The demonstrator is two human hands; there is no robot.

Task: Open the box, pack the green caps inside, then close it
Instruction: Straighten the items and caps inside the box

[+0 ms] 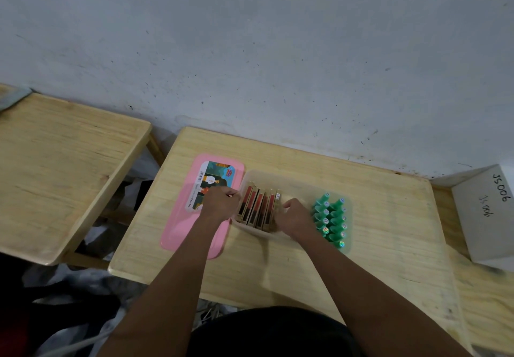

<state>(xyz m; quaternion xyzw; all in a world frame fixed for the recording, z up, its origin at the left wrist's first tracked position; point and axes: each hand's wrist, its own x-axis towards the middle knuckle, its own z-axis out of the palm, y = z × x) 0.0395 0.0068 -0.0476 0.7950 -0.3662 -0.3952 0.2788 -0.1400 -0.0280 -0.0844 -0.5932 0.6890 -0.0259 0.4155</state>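
A translucent plastic box [292, 178] stands open on the small wooden table. Its pink lid [192, 234], with a printed label, lies flat on the table to the left. Inside the box's left part several flat red-and-tan packets [257, 209] stand on edge. In its right part several green caps [332, 220] lie in two rows. My left hand [221, 199] rests at the box's left wall, fingers curled against the packets. My right hand [294, 219] is closed on the rightmost packets, between them and the caps.
The wooden table [389, 231] backs onto a pale wall. A second wooden table [64, 167] stands to the left across a gap. A white carton [486, 212] marked with handwriting sits at the right. Dark clutter lies on the floor below.
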